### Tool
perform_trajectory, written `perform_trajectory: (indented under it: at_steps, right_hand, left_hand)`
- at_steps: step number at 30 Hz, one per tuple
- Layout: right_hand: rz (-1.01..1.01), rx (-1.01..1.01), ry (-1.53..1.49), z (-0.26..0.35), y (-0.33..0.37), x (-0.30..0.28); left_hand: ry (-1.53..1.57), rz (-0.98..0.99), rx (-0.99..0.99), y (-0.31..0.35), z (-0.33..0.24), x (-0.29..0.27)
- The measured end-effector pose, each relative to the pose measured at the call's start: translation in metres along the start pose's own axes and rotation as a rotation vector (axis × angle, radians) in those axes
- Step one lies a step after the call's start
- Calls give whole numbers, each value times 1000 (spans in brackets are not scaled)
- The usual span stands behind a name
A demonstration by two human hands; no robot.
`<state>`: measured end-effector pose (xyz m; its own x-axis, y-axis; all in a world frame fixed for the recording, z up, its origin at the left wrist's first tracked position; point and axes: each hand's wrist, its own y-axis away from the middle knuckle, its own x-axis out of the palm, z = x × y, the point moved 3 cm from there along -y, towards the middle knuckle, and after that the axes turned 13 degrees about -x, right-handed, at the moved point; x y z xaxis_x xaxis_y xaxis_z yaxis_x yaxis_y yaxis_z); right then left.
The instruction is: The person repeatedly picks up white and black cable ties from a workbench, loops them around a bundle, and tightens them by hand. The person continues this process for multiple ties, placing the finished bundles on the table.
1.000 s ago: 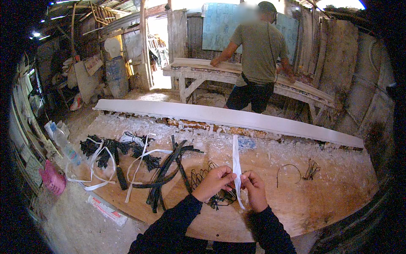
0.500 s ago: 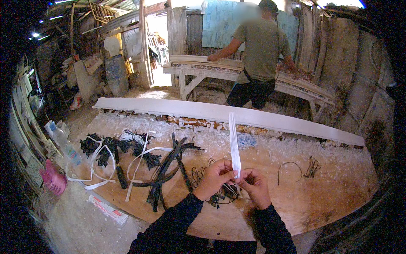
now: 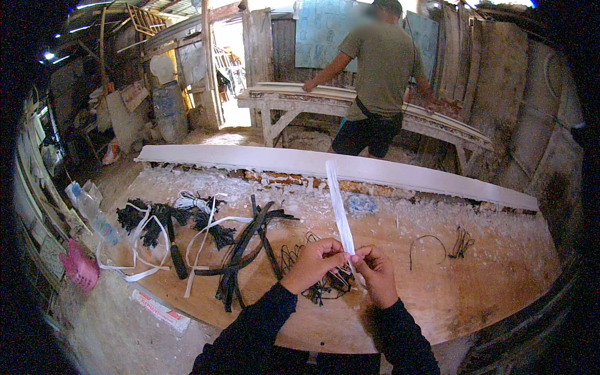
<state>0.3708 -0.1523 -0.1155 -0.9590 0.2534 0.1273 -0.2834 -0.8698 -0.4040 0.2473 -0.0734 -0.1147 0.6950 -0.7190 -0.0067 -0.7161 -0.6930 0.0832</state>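
Strip upright between both hands' grip

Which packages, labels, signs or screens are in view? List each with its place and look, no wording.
Flat wrapper: on the ground by the workboard's near left edge; long, white with red print.
Plastic bottle: lying left of the board; clear, with a pale label.
Pink bag: on the ground at far left; crumpled.
Blue sheets: on the back wall beside the other person; rectangular, faint markings.
No screens in view.
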Motion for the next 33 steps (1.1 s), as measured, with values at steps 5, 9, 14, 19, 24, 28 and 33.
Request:
perform_trajectory:
  at_steps: [5,9,14,19,24,28,33]
  right_hand:
    - [101,32,-53,8,0,4]
    - [97,60,-70,10,0,6]
    - [90,148,-51,8,3,5]
    - [91,94,-98,8,5,8]
    - [51,-4,-22,9,4,7]
    - [28,-16,29,8,4,6]
    - [18,-25,28,6,3,6]
  left_hand:
    - [-130,-15,79,3,-8,-6]
    - [-258,-9,50,8,-14,-12]
    - [-320,16,67,10,-19,-14]
    - [-463,-75,248,11,-22,-16]
    - [-150,-39,72,7,-14,-9]
    - [-68,-32,67,7,-10,4]
    - [-23,-29,38,6,-9,6]
